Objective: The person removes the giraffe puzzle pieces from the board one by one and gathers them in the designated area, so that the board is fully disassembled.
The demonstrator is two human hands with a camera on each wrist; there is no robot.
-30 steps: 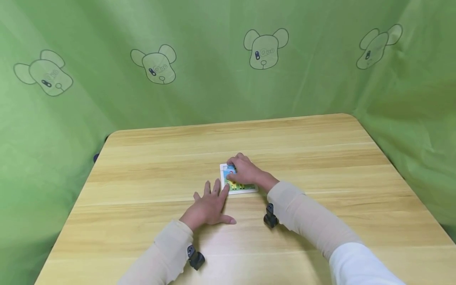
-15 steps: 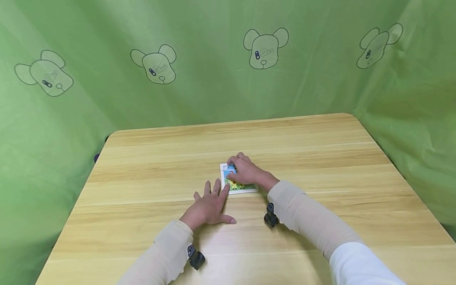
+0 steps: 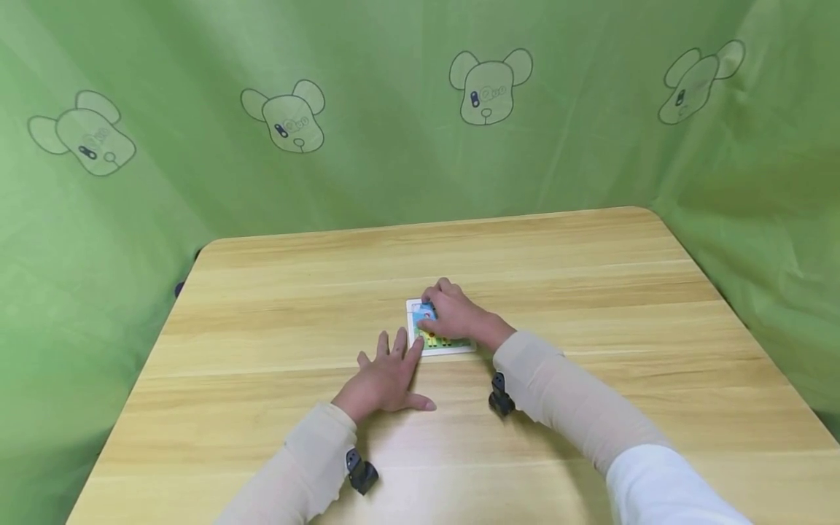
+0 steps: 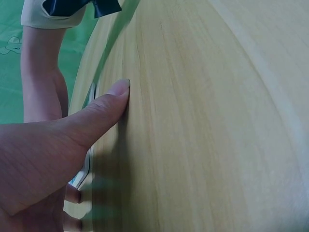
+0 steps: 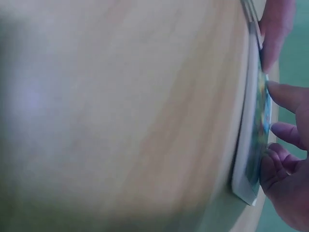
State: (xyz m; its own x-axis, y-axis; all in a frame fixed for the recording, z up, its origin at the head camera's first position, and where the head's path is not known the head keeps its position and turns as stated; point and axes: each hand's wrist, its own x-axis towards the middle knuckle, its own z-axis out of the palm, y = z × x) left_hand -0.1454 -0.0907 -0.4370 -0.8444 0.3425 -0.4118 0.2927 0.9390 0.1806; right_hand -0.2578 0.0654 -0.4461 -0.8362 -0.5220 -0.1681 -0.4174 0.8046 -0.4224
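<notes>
Head view: as half a second ago, one board (image 3: 436,343) is seen flat on the worktop (image 3: 295,299), its left rim touched by the left hand (image 3: 383,383), fingers spread. Much of the board is hidden by the right hand (image 3: 454,313), fingers bent; whether anything is pinched cannot be told. Four animal heads (image 3: 487,91) are printed on the curtain (image 3: 380,182).

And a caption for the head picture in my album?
Left hand and right hand touch a white-edged picture board on the table.
</notes>
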